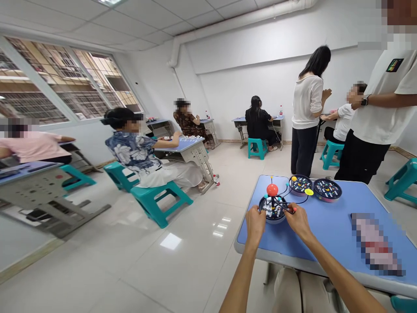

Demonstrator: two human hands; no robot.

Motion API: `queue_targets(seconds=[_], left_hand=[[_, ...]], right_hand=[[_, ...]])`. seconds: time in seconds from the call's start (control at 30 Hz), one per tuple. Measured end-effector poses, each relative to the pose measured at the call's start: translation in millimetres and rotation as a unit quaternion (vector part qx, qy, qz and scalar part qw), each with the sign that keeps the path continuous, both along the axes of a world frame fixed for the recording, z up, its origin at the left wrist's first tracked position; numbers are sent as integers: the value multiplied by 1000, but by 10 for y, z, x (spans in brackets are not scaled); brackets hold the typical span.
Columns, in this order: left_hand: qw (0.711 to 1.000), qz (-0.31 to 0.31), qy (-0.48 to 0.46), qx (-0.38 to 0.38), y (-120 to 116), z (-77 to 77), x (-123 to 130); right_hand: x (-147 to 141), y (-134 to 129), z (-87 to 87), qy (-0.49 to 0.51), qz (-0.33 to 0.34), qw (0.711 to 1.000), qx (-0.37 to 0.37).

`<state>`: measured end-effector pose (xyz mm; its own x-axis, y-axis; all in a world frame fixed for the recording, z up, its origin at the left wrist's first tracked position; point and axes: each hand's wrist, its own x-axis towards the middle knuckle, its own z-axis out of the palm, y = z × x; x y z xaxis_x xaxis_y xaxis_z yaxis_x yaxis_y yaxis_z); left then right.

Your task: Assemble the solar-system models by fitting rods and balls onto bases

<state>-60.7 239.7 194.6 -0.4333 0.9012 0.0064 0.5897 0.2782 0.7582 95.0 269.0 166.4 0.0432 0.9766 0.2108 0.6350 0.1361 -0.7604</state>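
Observation:
A planet model (273,207) with a round dark base stands near the far left corner of the blue table (321,232). An orange-red ball (272,190) rises from its middle, and thin dark arms carry small coloured balls around it. My left hand (256,224) is closed on the left rim of the base. Pinched at the right side of the model is my right hand (298,220), on a thin dark arm with a small red ball (295,209). Beyond are two more round dark pieces with printed faces, one behind (300,186) and one to the right (327,189).
A blurred-out flat item (376,245) lies on the table's right part. Two people stand past the far edge, one in a white T-shirt (379,95). Seated people work at other desks. Teal stools (161,202) and a bottle (216,180) stand on the tiled floor.

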Motion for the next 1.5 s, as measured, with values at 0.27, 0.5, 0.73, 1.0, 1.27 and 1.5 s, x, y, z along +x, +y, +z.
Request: queue_targets(seconds=[0.27, 0.5, 0.73, 1.0, 1.27, 1.5], left_hand=[[999, -31, -21, -22, 17, 7, -31], [998, -52, 22, 6, 37, 19, -69], [995, -48, 78, 33, 90, -86, -91], [990, -54, 130, 27, 114, -102, -113], [989, -43, 141, 11, 135, -121, -84], [989, -27, 145, -6, 151, -57, -29]], right_hand=[[40, 42, 20, -7, -4, 1000, -27], [33, 113, 44, -3, 0, 999, -50], [33, 171, 55, 6, 17, 999, -49], [32, 242, -1, 23, 14, 999, -38], [34, 279, 29, 43, 15, 998, -43], [42, 349, 85, 83, 16, 992, -91]])
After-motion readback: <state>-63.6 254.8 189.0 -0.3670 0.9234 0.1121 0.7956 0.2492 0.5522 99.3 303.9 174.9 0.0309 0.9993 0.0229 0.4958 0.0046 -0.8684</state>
